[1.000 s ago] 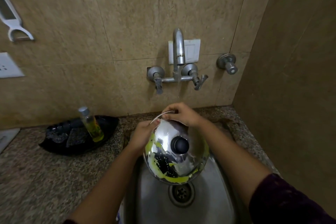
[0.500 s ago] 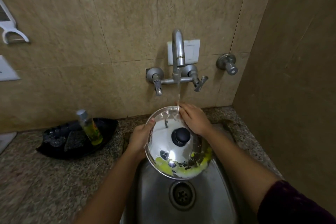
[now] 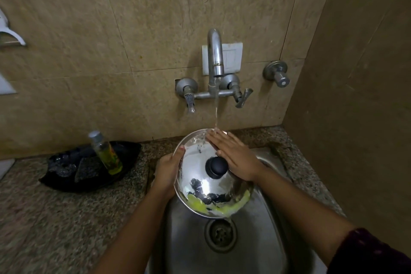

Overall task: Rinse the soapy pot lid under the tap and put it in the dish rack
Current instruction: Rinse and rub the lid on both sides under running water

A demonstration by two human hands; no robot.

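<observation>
Beige tiled wall (image 3: 155, 17) backs a speckled granite counter (image 3: 55, 218) with a stainless steel sink (image 3: 255, 240). Water (image 3: 216, 109) runs thinly from the chrome wall tap (image 3: 215, 55) onto the far edge of the round shiny steel pot lid (image 3: 193, 162), held tilted above the sink. The left hand (image 3: 166, 169) grips the lid's left rim, thumb on top. The right hand (image 3: 235, 158) lies flat, fingers straight, beside the black knob (image 3: 216, 166). Yellow-green soap (image 3: 200, 203) clings to the near edge. On the counter, a black tray (image 3: 66, 182) holds a clear bottle (image 3: 106, 153).
</observation>
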